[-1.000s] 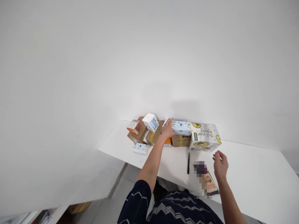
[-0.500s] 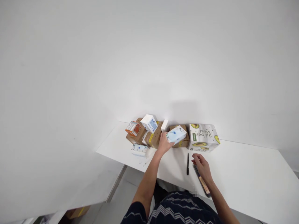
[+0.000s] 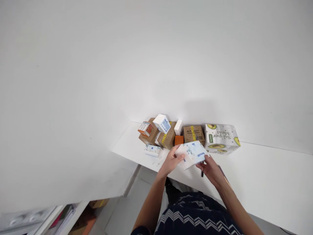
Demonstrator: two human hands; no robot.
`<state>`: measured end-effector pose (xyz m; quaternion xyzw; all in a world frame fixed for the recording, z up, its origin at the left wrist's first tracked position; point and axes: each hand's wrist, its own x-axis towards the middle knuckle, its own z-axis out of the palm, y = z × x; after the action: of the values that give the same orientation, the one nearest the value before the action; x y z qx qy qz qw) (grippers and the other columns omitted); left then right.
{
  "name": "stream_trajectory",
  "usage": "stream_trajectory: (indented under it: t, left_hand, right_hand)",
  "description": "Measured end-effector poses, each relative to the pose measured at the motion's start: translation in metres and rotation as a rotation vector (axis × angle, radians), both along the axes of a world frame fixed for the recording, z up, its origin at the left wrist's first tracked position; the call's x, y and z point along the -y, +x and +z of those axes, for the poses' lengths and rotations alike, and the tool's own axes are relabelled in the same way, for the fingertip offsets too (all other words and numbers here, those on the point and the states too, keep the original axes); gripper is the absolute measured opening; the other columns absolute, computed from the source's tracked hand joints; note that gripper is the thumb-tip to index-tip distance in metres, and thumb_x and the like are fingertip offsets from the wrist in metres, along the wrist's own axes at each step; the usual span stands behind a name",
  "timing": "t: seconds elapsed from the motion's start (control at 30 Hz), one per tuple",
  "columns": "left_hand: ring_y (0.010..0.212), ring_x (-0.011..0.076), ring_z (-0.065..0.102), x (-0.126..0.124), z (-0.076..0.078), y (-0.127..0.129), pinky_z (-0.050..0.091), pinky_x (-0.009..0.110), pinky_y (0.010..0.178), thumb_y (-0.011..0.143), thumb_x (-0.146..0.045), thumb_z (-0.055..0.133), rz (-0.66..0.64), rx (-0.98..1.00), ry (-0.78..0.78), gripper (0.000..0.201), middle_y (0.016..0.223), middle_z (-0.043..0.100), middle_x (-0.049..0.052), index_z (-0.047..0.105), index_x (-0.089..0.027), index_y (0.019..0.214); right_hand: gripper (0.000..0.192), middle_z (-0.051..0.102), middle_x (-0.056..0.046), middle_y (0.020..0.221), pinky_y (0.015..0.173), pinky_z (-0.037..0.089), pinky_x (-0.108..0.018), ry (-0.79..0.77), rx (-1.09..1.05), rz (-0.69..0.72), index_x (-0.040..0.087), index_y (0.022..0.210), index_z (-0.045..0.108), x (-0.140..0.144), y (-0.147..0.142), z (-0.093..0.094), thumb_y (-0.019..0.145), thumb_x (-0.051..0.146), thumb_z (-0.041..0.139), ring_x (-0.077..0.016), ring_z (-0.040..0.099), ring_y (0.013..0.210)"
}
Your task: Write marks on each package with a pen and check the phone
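Between my two hands is a white-and-blue tissue pack [image 3: 192, 154], tilted and lifted off the white table [image 3: 264, 173]. My left hand [image 3: 170, 161] is closed on its left end, thumb on the upper face. At the right end, my right hand [image 3: 210, 169] grips its near corner. A similar tissue pack [image 3: 153, 150] lies to the left, near the table edge. Below my right hand shows part of a black pen [image 3: 202, 174]. A dark flat object [image 3: 222, 171], perhaps a phone, is mostly hidden behind my right wrist.
Against the wall stand several brown cartons [image 3: 193, 134] and a white avocado-print box [image 3: 222, 138]. A white box [image 3: 161, 123] and an orange-white box [image 3: 145, 129] sit on the left cartons. A small orange box [image 3: 179, 140] and an upright white box [image 3: 178, 127] are between cartons.
My left hand has brought the tissue pack toward me from above the middle carton, uncovering the small orange box. My right hand has moved up and taken its other end. The view has shifted.
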<state>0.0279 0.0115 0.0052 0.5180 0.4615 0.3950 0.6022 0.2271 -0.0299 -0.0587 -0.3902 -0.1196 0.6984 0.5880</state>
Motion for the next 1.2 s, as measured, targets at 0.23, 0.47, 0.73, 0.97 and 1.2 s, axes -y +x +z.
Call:
stream_trajectory:
  t: [0.23,0.47,0.73,0.97,1.2]
  left_hand:
    - [0.068,0.0142,0.058,0.003,0.017,0.023,0.048,0.024,0.057,0.076,-0.045,0.069,0.043,0.008,0.036,0.052,0.092,0.069,0.006,0.064,-0.018,0.12]
    - [0.057,0.0122,0.054,0.005,0.015,0.028,0.045,0.025,0.049,0.083,-0.052,0.058,0.099,-0.026,0.061,0.05,0.083,0.068,0.006,0.067,-0.014,0.114]
    - [0.118,0.0288,0.052,0.023,0.015,0.016,0.039,0.043,0.102,0.072,-0.05,0.074,-0.003,-0.046,0.243,0.083,0.139,0.05,0.012,0.039,-0.025,0.143]
    - [0.139,0.0348,0.028,0.036,0.009,0.029,0.019,0.048,0.116,0.05,-0.03,0.089,0.13,-0.118,0.237,0.102,0.146,0.036,0.013,0.037,-0.024,0.138]
    - [0.12,0.0268,0.052,0.024,0.014,0.027,0.041,0.039,0.102,0.062,-0.031,0.082,0.325,0.101,0.146,0.088,0.133,0.051,0.01,0.031,-0.028,0.134]
  right_hand:
    - [0.035,0.072,-0.004,0.084,0.061,0.06,-0.029,-0.126,-0.309,0.041,0.021,0.102,0.065,0.011,-0.002,0.008,0.073,0.035,0.078,-0.0165,0.067,0.064]
    - [0.03,0.072,-0.003,0.084,0.062,0.06,-0.029,-0.125,-0.371,0.039,0.023,0.1,0.064,0.014,-0.004,0.007,0.075,0.031,0.076,-0.0172,0.068,0.067]
    - [0.031,0.074,-0.007,0.087,0.068,0.058,-0.031,-0.134,-0.334,0.134,0.023,0.097,0.067,0.016,-0.014,0.009,0.075,0.046,0.072,-0.0218,0.07,0.08]
    - [0.035,0.074,-0.005,0.089,0.077,0.055,-0.038,-0.07,-0.238,0.237,0.027,0.101,0.066,0.02,-0.02,0.013,0.08,0.054,0.064,-0.0207,0.069,0.074]
    - [0.043,0.072,-0.005,0.078,0.083,0.05,-0.04,-0.059,-0.204,0.276,0.026,0.083,0.065,0.026,-0.015,0.018,0.079,0.067,0.056,-0.0227,0.069,0.08]
